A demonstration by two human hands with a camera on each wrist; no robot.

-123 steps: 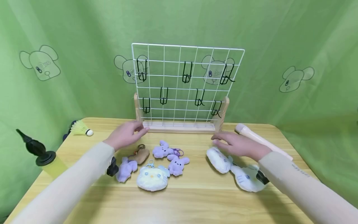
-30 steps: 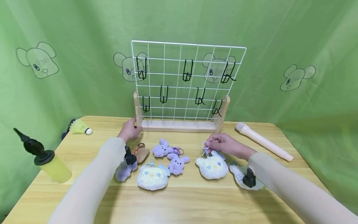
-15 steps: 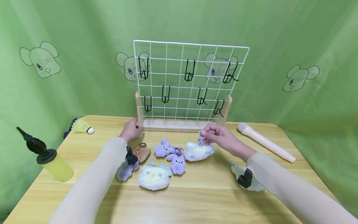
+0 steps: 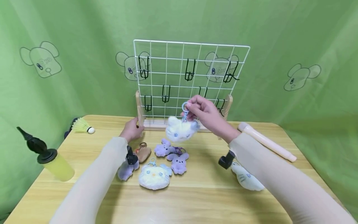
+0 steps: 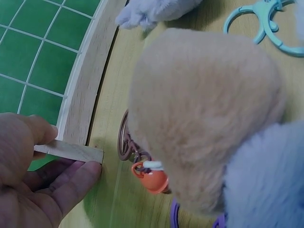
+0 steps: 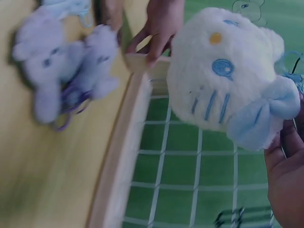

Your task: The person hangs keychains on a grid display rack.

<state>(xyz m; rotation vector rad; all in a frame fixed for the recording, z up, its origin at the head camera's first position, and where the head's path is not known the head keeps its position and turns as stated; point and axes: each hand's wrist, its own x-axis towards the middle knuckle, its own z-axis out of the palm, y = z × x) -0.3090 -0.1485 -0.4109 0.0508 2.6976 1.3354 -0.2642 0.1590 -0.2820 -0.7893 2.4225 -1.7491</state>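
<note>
My right hand (image 4: 205, 112) pinches the pale blue ring (image 4: 184, 107) of a white plush cat-head keychain (image 4: 181, 129). The plush hangs in the air before the lower part of a white wire grid rack (image 4: 191, 42) with several black hooks (image 4: 166, 96). A blue bow and stitched whiskers show on the plush (image 6: 223, 71) in the right wrist view. At the rack's left end, my left hand (image 4: 131, 129) grips the wooden foot (image 5: 78, 152) between thumb and fingers. Close to that hand lies a brown plush keychain (image 4: 144, 155) with an orange bell (image 5: 154, 181).
Purple plush keychains (image 4: 178, 163) and a second white cat-head plush (image 4: 154, 177) lie in front of the rack. Another white plush (image 4: 247, 179) is partly under my right forearm. A pink tube (image 4: 267, 141), a shuttlecock (image 4: 82, 126) and a yellow bottle (image 4: 60, 168) stand or lie around them.
My right hand has picked the white cat-head plush off the table by its ring, carried it left and raised it toward the rack. My left hand has taken hold of the rack's left foot.
</note>
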